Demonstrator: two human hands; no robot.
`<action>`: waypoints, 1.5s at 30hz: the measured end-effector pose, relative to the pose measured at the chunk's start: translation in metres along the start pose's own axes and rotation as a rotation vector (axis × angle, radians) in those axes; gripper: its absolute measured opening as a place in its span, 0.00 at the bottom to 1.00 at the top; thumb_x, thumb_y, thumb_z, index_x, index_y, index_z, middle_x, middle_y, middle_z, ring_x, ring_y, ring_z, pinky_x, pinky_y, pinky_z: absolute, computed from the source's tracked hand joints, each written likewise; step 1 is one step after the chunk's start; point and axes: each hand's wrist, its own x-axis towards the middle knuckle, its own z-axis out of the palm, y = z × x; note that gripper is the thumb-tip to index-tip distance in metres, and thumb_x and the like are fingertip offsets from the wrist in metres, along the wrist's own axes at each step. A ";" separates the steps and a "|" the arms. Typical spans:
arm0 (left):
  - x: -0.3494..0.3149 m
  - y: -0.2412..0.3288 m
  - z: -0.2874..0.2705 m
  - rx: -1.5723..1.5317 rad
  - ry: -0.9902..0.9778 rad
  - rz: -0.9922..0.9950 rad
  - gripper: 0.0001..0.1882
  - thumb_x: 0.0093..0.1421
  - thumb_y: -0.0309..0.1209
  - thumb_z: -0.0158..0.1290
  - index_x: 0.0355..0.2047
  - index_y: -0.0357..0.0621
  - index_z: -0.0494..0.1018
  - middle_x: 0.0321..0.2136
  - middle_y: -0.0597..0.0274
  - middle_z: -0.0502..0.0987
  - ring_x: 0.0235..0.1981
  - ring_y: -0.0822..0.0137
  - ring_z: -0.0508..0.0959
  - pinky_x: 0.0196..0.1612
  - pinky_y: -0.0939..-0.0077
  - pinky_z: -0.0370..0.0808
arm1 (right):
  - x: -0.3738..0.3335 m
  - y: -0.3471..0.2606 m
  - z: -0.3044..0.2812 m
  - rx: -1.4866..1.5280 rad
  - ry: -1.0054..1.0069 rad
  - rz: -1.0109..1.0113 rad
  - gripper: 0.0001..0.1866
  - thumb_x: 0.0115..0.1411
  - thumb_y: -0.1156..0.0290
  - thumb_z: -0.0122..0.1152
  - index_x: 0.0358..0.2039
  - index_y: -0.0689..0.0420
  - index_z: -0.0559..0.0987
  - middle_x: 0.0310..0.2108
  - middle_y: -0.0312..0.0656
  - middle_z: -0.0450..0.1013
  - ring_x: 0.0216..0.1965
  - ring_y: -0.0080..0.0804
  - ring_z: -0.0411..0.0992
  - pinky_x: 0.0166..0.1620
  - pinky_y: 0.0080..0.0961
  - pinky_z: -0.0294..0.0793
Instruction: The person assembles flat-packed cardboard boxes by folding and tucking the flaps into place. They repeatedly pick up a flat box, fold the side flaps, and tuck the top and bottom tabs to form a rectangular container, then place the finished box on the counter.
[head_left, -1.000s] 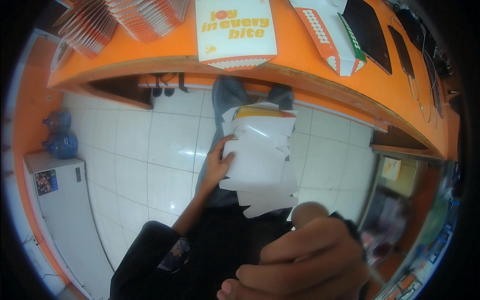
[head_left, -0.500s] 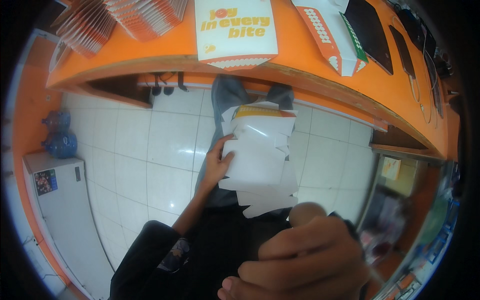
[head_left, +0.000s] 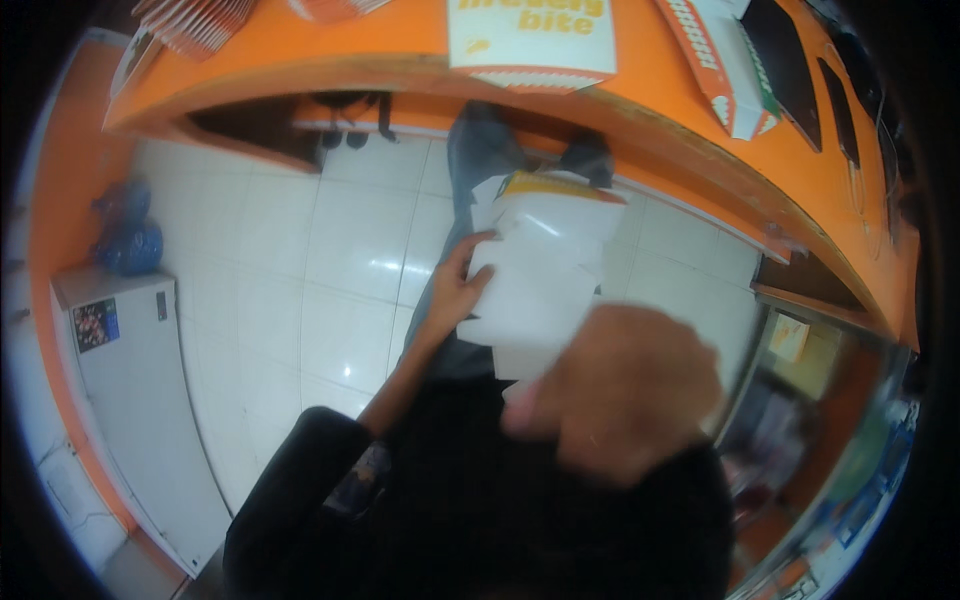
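On my lap lie several flat, unfolded cardboard food boxes [head_left: 540,270], white inside, with an orange-yellow printed edge at the far end. My left hand [head_left: 462,285] grips the left edge of the boxes, its thumb on the white face. My right hand [head_left: 630,390], smeared by motion, is raised close over the near right part of the boxes and covers their lower right corner. Its fingers cannot be made out.
Ahead is an orange counter [head_left: 400,82] bearing a white printed box [head_left: 535,45], an open carton [head_left: 735,90], a dark tablet-like slab [head_left: 783,75] and folded carton stacks [head_left: 205,22]. A white fridge [head_left: 140,400] with blue water bottles [head_left: 130,245] stands left, shelves [head_left: 790,400] right.
My right hand has moved up and away from me, toward the boxes. My left hand keeps its grip. The whole view has shifted, so the counter sits higher in the picture.
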 end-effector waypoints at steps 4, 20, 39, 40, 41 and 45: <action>-0.003 0.003 -0.004 -0.122 0.055 -0.155 0.21 0.55 0.19 0.53 0.50 0.41 0.68 0.38 0.54 0.79 0.38 0.68 0.79 0.40 0.76 0.75 | -0.036 0.104 0.066 0.215 0.231 0.722 0.19 0.53 0.70 0.68 0.44 0.59 0.75 0.26 0.34 0.70 0.22 0.20 0.63 0.29 0.16 0.66; -0.034 -0.032 0.016 0.045 0.070 -0.071 0.13 0.58 0.36 0.53 0.34 0.36 0.71 0.23 0.52 0.74 0.27 0.58 0.76 0.32 0.64 0.72 | -0.156 0.180 0.146 0.171 0.215 0.589 0.13 0.59 0.71 0.61 0.42 0.63 0.74 0.37 0.43 0.72 0.35 0.30 0.70 0.37 0.22 0.71; -0.091 0.027 0.008 0.266 -0.014 0.245 0.14 0.38 0.34 0.59 0.20 0.35 0.73 0.17 0.46 0.73 0.21 0.50 0.75 0.26 0.58 0.69 | -0.175 0.175 0.124 0.350 0.103 0.693 0.10 0.61 0.74 0.50 0.29 0.70 0.73 0.33 0.55 0.76 0.31 0.37 0.76 0.31 0.25 0.79; -0.090 0.030 0.003 0.263 -0.068 0.211 0.14 0.38 0.34 0.59 0.21 0.35 0.73 0.18 0.46 0.74 0.22 0.50 0.76 0.26 0.57 0.70 | -0.171 0.168 0.127 0.363 0.106 0.682 0.11 0.61 0.74 0.50 0.29 0.69 0.75 0.32 0.53 0.76 0.31 0.35 0.75 0.32 0.24 0.78; -0.078 0.032 -0.011 0.300 -0.058 0.225 0.13 0.40 0.32 0.58 0.24 0.35 0.74 0.18 0.48 0.74 0.23 0.52 0.77 0.27 0.58 0.70 | -0.157 0.167 0.133 0.376 0.074 0.689 0.11 0.62 0.73 0.50 0.29 0.68 0.75 0.31 0.51 0.76 0.30 0.34 0.74 0.32 0.24 0.77; -0.074 0.030 -0.003 0.315 0.027 0.430 0.17 0.44 0.29 0.58 0.36 0.36 0.76 0.24 0.50 0.77 0.29 0.53 0.78 0.32 0.62 0.72 | -0.129 0.148 0.141 0.382 0.051 0.736 0.14 0.65 0.67 0.50 0.32 0.65 0.76 0.28 0.43 0.74 0.28 0.28 0.71 0.31 0.24 0.72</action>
